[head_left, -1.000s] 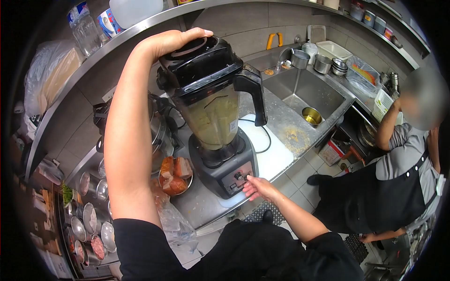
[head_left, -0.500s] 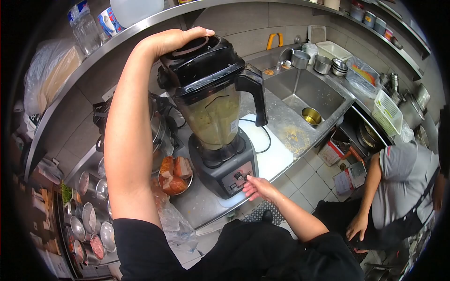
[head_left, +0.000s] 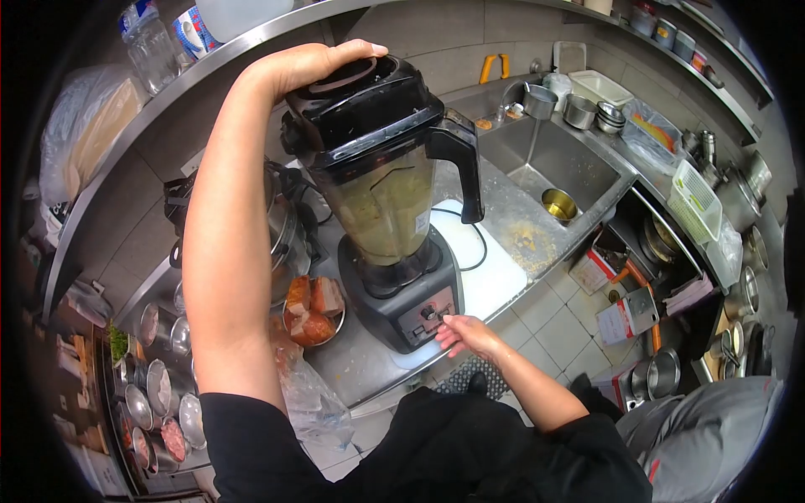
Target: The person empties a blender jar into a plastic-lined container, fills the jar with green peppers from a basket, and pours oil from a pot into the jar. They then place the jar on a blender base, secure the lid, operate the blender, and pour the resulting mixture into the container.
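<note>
Co-worker (head_left: 713,427) moved lower right; left hand (head_left: 300,67), grip unclear, likely steadies blender lid (head_left: 365,105) while right hand (head_left: 470,335), loosely spread, reaches controls (head_left: 426,317).

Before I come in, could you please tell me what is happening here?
The person's left hand rests on the black plastic lid of a blender, while the right hand is at the control panel on its dark grey base. The clear jar, holding murky greenish contents, stands on that base. A grey-clad co-worker is nearby.

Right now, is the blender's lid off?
No, the black lid sits on the blender jar, under the left hand.
</note>
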{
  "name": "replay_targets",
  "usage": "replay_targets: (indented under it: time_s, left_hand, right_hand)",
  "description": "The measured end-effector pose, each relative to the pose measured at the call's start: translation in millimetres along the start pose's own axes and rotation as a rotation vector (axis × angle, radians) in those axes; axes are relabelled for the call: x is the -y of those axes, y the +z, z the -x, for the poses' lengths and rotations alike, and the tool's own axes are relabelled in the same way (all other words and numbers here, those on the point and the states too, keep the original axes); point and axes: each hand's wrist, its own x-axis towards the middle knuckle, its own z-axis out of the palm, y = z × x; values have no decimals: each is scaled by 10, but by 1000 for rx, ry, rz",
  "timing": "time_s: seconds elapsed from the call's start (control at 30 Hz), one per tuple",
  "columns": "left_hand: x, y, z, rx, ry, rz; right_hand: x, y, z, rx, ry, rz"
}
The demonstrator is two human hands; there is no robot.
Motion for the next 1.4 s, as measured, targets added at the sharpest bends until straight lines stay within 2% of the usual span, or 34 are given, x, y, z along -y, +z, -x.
replay_targets:
  time_s: [0.4,1.4]
  left_hand:
    - [-3,4,12,-1,13,1]
    - [70,9,-79,-5,-10,18]
  right_hand:
    - [63,5,36,40,23,-37]
    - [61,46,21,-25,51,-19]
